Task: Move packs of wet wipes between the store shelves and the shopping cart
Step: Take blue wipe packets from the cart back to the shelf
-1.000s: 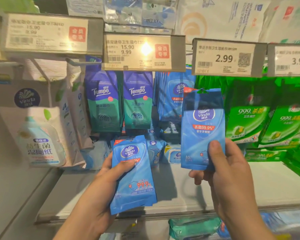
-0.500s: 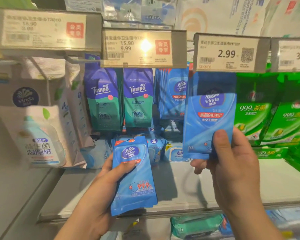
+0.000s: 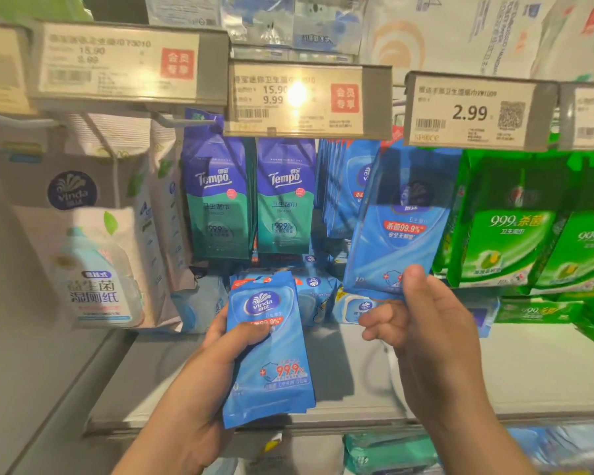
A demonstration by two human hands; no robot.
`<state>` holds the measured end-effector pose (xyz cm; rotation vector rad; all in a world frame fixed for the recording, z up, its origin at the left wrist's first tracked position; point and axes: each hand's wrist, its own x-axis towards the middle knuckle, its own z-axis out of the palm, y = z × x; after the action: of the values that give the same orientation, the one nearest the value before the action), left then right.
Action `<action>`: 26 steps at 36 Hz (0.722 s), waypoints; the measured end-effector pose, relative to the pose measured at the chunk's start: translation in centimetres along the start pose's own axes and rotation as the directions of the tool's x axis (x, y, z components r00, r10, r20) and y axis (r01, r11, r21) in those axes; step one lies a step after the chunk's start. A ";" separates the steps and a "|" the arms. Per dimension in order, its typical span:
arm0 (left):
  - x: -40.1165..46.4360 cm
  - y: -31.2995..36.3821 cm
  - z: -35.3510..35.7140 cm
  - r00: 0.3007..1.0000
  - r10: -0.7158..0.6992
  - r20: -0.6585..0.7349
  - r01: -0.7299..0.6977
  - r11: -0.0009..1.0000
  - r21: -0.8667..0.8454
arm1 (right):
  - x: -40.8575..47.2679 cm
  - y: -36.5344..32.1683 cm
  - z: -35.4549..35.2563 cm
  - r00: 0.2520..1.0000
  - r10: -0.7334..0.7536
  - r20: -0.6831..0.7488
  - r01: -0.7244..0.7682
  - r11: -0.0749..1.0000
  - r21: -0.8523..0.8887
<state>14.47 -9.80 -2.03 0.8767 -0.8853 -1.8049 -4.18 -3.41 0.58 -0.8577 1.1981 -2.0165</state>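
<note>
Price tags (image 3: pixel 468 113) hang in row along upper rail; middle tag (image 3: pixel 295 99) reads 15.90 and 9.99, with bright glare on it. White Vinda bag (image 3: pixel 93 255) with bottle picture stands at far left. Large white packages (image 3: pixel 460 32) sit on top level. Grey side wall (image 3: pixel 21 389) at lower left.
</note>
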 end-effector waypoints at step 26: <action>-2.8 0.2 -0.8 0.991 -0.041 0.128 0.046 0.998 -0.033 | 5.0 1.5 2.6 0.985 0.143 -0.095 -0.136 0.988 0.070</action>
<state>16.17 -7.40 -1.65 0.7704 -0.9168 -1.9261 -4.76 -9.16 1.22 -0.6305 1.2079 -1.9914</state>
